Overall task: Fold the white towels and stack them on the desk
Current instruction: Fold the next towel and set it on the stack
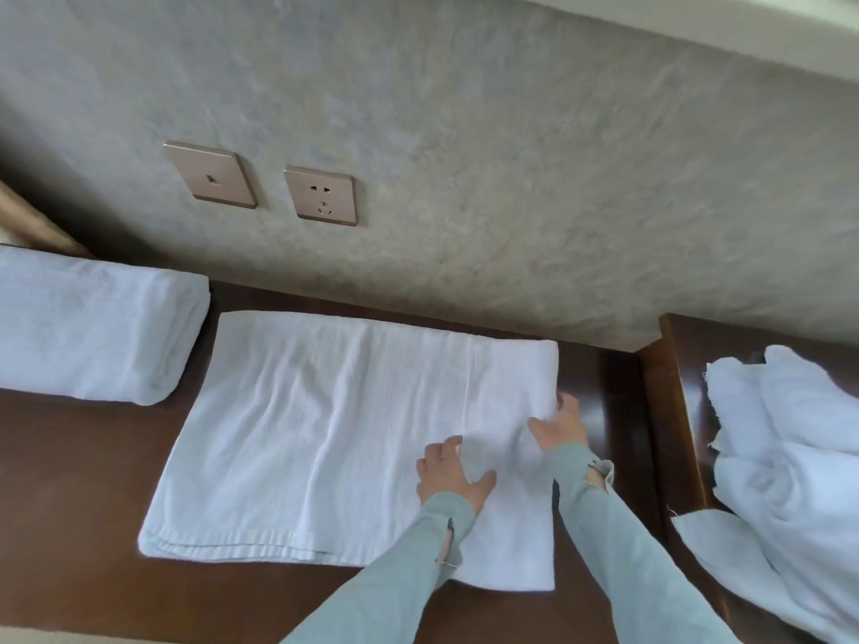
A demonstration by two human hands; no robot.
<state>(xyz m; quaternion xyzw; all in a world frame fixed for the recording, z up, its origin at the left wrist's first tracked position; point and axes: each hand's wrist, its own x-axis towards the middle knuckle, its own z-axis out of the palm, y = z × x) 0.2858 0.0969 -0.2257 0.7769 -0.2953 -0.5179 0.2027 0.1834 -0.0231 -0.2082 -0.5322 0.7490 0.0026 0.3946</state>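
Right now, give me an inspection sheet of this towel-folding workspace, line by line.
Surface: dark wooden desk, set against a wall.
Job's things: white towel spread flat mid-desk, its right end folded over; folded towel stack at far left; unfolded towel heap at right.
Clutter: nothing seen.
Grippers: left hand presses flat on the spread towel; right hand grips its folded right edge.
Cables: nothing seen.
Surroundings: grey textured wall with a switch plate and a power socket, nothing plugged in.
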